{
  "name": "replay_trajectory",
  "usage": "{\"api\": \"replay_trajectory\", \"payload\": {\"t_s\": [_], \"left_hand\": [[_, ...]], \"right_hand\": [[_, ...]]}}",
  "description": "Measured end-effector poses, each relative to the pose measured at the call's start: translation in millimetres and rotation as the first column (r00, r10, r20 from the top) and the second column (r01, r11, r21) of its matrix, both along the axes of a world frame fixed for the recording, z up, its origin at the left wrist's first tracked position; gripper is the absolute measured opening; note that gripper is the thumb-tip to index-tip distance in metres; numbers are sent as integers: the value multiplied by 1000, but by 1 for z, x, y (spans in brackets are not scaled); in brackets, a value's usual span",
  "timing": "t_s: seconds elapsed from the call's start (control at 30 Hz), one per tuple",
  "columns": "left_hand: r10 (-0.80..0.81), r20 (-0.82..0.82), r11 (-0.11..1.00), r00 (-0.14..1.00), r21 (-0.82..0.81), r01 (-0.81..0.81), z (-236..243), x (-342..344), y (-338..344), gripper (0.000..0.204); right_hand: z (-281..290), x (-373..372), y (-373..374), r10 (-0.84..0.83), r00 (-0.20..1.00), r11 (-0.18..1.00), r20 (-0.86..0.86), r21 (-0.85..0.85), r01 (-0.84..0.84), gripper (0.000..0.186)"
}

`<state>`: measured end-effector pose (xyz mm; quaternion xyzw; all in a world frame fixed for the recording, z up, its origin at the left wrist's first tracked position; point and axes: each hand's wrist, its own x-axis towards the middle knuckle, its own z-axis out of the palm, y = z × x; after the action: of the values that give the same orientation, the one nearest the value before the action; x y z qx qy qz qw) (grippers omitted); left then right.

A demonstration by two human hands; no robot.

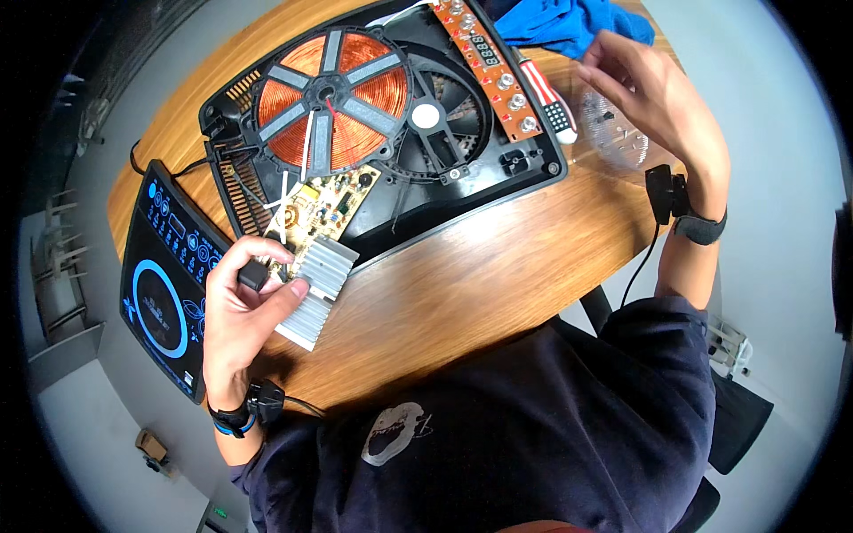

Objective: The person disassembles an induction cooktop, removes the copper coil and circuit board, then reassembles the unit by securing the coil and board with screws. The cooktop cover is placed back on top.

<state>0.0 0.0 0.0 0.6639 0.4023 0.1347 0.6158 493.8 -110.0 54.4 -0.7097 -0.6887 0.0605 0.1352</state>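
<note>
My left hand point(244, 306) is closed round the edge of a circuit board point(342, 200) with a ribbed silver heat sink point(324, 266), its thumb pressing on the heat sink. The board is tilted over the near left corner of an opened induction cooker base point(382, 218). In that black base sit a copper coil point(289, 138) and a fan point(444, 115). My right hand point(657, 98) is raised beside a clear round dish point(613, 133) holding small screws. Its fingers are curled together near the dish's far side; anything between them is too small to make out.
The cooker's black glass top panel point(160, 302) leans at the table's left edge. An orange control board point(489, 67) lies along the base's right side, next to a red-and-white striped handle point(540, 84). A blue cloth point(569, 27) lies at the back of the wooden table point(480, 253).
</note>
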Motion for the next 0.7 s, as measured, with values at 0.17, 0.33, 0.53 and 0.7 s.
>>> {"api": "replay_trajectory", "payload": {"t_s": [0.17,0.33,0.53,0.7], "left_hand": [[30,31,1000,999,6,-30,-2,8,-9,29],[27,-21,999,999,-33,-27,5,16,-9,30],[60,130,992,990,-115,-45,-1,16,-15,31],[63,108,995,992,-87,-54,-5,14,-15,30]], "right_hand": [[-35,15,-8,20,987,998,-156,-57,-29,18],[-45,1,5,80,994,989,-72,-116,-88,26],[-65,17,38,50,999,967,-20,-250,-53,42],[-24,2,24,-121,993,977,-13,-176,116,33]]}}
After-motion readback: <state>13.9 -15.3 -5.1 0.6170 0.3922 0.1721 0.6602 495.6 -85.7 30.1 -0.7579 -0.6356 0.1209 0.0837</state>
